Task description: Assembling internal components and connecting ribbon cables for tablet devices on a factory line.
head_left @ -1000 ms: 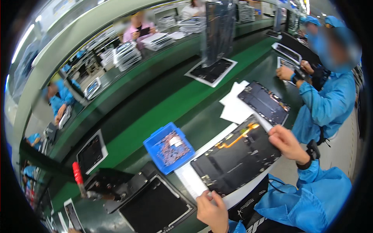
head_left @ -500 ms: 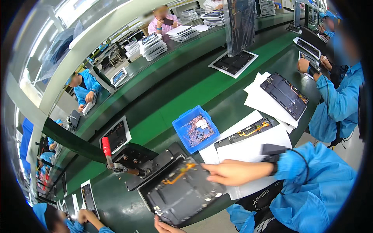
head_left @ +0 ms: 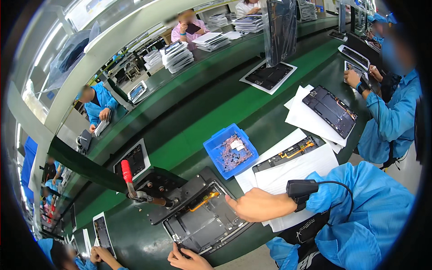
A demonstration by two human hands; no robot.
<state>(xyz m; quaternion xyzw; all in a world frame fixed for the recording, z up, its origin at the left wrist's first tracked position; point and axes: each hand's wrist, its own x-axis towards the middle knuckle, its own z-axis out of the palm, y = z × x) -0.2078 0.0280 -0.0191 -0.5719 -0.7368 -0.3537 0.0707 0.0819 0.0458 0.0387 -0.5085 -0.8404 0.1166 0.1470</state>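
A dark tablet housing (head_left: 204, 225) with an orange flex cable lies in a black clamping fixture (head_left: 164, 215). At the housing's right edge, my right hand (head_left: 261, 204) has its fingers curled and presses a fingertip to the rim. My left hand (head_left: 191, 260) pinches the near left corner, partly cut off by the lower picture edge. A toggle clamp with a red handle (head_left: 126, 171) stands raised at the fixture's far left side. Beyond my right hand, a second tablet housing (head_left: 288, 155) lies partly under white paper sheets (head_left: 299, 168).
A blue bin (head_left: 230, 150) of small wired parts stands beyond the fixture. Another housing (head_left: 330, 110) rests on paper at the right, near a co-worker in blue (head_left: 391, 112). A green conveyor belt (head_left: 193, 130) runs behind, with a bagged panel (head_left: 280, 33) hanging over it.
The tablet housing has come down flat into the fixture, where before it was tilted above it. My right hand moved slightly left with it, and my left hand stayed at the near corner.
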